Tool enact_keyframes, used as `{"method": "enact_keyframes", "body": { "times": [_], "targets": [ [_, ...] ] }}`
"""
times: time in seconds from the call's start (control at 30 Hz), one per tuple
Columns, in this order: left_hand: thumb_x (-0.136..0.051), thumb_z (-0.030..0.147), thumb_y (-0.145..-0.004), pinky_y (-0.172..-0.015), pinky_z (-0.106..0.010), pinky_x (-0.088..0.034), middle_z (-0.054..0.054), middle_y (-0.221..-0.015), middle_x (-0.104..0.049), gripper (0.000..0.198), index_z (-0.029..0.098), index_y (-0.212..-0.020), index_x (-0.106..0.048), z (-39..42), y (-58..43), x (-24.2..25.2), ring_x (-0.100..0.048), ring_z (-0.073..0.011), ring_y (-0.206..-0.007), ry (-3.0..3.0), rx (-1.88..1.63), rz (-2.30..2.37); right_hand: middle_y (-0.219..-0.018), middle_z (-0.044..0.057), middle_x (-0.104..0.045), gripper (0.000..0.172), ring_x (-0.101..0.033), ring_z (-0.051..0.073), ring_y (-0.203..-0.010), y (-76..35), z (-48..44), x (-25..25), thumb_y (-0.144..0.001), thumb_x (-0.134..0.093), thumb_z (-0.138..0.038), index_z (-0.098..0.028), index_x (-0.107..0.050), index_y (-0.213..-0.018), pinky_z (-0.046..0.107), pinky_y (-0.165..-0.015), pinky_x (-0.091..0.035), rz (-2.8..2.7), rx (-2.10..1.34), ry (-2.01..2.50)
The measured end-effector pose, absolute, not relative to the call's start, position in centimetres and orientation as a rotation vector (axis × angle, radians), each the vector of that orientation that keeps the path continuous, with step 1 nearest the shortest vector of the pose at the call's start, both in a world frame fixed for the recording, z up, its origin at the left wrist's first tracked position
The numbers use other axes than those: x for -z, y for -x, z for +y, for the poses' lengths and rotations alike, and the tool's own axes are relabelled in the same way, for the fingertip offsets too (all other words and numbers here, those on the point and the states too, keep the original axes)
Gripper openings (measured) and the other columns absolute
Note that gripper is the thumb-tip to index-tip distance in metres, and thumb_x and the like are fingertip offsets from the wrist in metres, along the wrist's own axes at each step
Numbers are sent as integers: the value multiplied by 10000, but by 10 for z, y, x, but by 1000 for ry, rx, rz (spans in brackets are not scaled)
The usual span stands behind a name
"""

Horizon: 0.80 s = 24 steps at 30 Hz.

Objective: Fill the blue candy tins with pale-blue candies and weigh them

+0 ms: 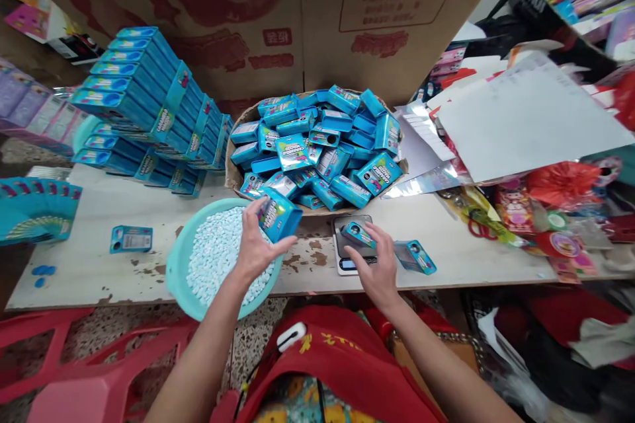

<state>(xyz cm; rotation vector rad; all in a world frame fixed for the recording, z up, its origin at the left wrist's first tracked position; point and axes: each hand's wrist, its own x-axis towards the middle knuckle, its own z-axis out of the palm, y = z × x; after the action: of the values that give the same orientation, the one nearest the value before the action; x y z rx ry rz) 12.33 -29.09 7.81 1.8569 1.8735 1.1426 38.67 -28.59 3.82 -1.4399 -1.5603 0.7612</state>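
My left hand (pixel 258 244) is closed round a small blue candy box (pixel 278 213), held open-ended above the rim of a teal bowl (pixel 177 263) full of small white tablets (pixel 214 252). My right hand (pixel 376 261) rests its fingers on another small blue box (pixel 358 234) lying on a little digital scale (pixel 350 244). A third blue box (pixel 415 256) lies on the table just right of that hand.
A cardboard tray (pixel 232 172) heaped with several blue boxes (pixel 322 145) sits behind the scale. Stacked blue cartons (pixel 143 106) stand at back left, flat box blanks (pixel 34 208) at far left, one loose box (pixel 131 238) near them. Papers and clutter (pixel 526 119) fill the right. Red plastic stools (pixel 74 357) stand below.
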Motion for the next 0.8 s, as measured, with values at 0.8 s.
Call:
{"method": "enact_keyframes", "body": {
  "times": [0.8],
  "targets": [
    [-449, 616, -808, -872, -454, -421, -163, -1105, -560, 544, 199, -1120, -606, -321, -16, 52, -541, -343, -1020, -1090, -552, 2486, -998, 54, -678, 532, -655, 242, -896, -323, -292, -12, -681, -731, -388, -208, -528, -1139, 394, -782, -516, -1749, -1793, 1529]
  ]
}}
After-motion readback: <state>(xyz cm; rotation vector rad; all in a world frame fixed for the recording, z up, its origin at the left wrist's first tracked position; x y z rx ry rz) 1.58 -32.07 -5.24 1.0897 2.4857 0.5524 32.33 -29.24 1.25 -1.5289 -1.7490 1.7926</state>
